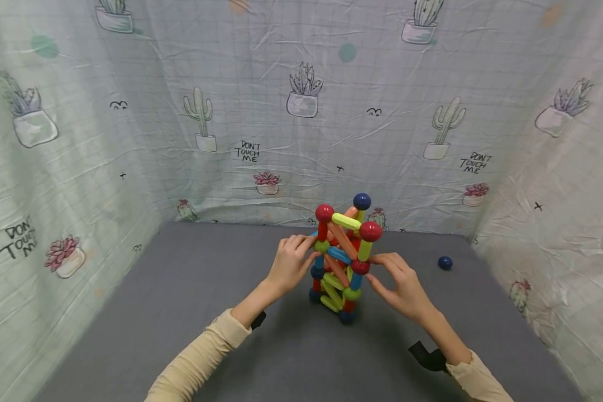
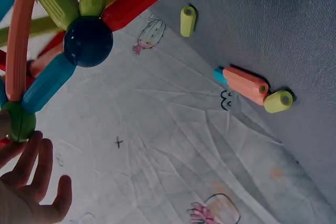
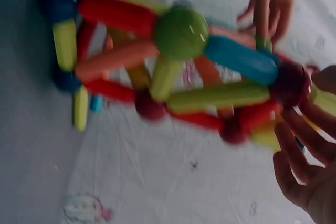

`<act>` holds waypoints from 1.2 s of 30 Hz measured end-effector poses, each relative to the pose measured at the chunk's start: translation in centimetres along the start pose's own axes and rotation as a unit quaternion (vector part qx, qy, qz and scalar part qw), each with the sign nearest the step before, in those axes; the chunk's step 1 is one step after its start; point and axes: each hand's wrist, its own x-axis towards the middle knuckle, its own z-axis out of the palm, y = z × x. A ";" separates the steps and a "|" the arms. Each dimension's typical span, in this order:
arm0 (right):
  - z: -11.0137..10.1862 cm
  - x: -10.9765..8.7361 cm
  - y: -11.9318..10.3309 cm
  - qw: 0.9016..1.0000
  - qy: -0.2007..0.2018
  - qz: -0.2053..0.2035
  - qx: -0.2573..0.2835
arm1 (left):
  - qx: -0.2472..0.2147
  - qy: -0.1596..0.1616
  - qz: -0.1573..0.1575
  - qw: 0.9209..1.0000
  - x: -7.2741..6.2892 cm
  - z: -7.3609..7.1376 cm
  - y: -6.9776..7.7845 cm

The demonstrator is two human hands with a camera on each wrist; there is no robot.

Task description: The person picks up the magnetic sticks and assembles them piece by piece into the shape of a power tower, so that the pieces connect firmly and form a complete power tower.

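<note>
A tall tower of coloured rods and balls (image 1: 339, 254) stands upright on the grey table. My left hand (image 1: 290, 262) pinches a green ball (image 2: 20, 121) on its left side, thumb and fingertips on either side of it. On the opposite side, a dark red ball (image 3: 290, 83) at a similar height is pinched between the thumb and fingers of my right hand (image 1: 402, 287). Above the hands, two red balls are joined by a yellow-green rod (image 1: 346, 221), and a blue ball (image 1: 362, 201) tops the back. An orange rod (image 1: 344, 240) slants across the front.
A loose dark blue ball (image 1: 445, 262) lies on the table (image 1: 221, 268) to the right. Behind the tower, the left wrist view shows a loose yellow-green rod (image 2: 188, 21) and an orange rod (image 2: 245, 84) beside another green one (image 2: 278, 101). A cactus-print cloth (image 1: 301, 151) surrounds the table.
</note>
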 end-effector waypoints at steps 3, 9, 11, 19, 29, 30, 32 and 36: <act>1.1 -0.1 -1.4 0.999 0.014 -0.026 -0.027 | -0.019 -0.021 -0.004 1.000 1.2 0.5 -0.9; 3.3 1.4 -4.2 0.984 -0.010 -0.084 -0.154 | -0.068 -0.126 0.010 0.990 4.9 2.7 -3.1; 3.7 2.0 -4.8 0.978 -0.018 -0.093 -0.183 | -0.090 -0.160 0.008 0.983 5.9 3.4 -3.6; -0.1 3.5 -3.6 0.966 0.106 -0.111 -0.207 | -0.020 -0.184 -0.062 0.981 3.2 5.3 -8.4; -4.3 5.4 -0.1 0.975 0.128 -0.025 -0.178 | 0.117 -0.267 -0.179 0.940 -2.4 7.3 -12.9; -4.3 5.4 -0.1 0.977 0.121 -0.025 -0.174 | 0.113 -0.265 -0.183 0.940 -2.5 7.5 -12.9; -4.4 5.3 0.0 0.980 0.108 -0.021 -0.167 | 0.107 -0.251 -0.199 0.941 -2.8 7.4 -12.8; -4.4 5.1 0.0 0.985 0.092 -0.011 -0.148 | 0.087 -0.181 -0.232 0.952 -2.5 5.8 -12.2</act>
